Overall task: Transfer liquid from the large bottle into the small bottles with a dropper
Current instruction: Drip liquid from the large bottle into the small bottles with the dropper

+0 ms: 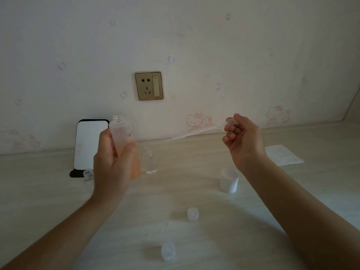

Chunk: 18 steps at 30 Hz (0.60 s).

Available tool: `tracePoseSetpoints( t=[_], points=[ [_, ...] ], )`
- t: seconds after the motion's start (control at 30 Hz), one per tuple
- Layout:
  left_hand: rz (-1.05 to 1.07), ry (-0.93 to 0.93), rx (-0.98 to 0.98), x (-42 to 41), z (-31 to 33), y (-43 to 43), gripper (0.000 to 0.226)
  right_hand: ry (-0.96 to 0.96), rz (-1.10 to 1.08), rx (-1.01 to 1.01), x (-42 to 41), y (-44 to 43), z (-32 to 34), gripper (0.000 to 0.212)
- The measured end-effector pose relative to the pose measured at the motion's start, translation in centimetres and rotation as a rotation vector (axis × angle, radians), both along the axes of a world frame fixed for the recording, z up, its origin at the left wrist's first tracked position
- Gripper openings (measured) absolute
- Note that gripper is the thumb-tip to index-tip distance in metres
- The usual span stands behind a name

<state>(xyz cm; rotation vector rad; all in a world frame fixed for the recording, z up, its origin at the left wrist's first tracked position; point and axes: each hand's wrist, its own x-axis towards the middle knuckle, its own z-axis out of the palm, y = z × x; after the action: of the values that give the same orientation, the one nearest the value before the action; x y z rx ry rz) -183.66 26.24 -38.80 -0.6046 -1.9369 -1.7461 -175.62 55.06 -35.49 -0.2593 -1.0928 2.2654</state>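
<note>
The left hand [111, 164] is wrapped around the large bottle [124, 145], held uncapped above the worktop [58, 191], with orange liquid in its lower part. Just beside it stands a small bottle [149, 161], clear and, as far as the dim view shows, nearly empty. The right hand [243, 139] pinches the bulb of a translucent dropper [194, 132], whose tip points left toward the large bottle. A white cap [229, 179] sits nearby.

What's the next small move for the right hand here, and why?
Probably swing the dropper tip left and up into the open neck of the large bottle. The left hand holds that bottle uncapped and lifted, with orange liquid low inside; the right hand pinches the dropper's bulb, tip in the air beside the bottle, and the tube looks empty. The small bottle stands waiting on the table.
</note>
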Motion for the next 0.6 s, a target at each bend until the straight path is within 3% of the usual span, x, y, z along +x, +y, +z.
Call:
tracePoseSetpoints(
  t=[0.3, 0.6],
  points=[
    [0.146, -0.146, -0.134, -2.0, -2.3, 0.1, 0.028, -0.015, 0.053, 0.062, -0.2, -0.8, -0.4, 0.02],
    [0.144, -0.172, -0.203, -1.6, -2.2, 0.3, 0.032, -0.013, 0.078, 0.077, -0.3, -1.4, -0.4, 0.022]
  ],
)
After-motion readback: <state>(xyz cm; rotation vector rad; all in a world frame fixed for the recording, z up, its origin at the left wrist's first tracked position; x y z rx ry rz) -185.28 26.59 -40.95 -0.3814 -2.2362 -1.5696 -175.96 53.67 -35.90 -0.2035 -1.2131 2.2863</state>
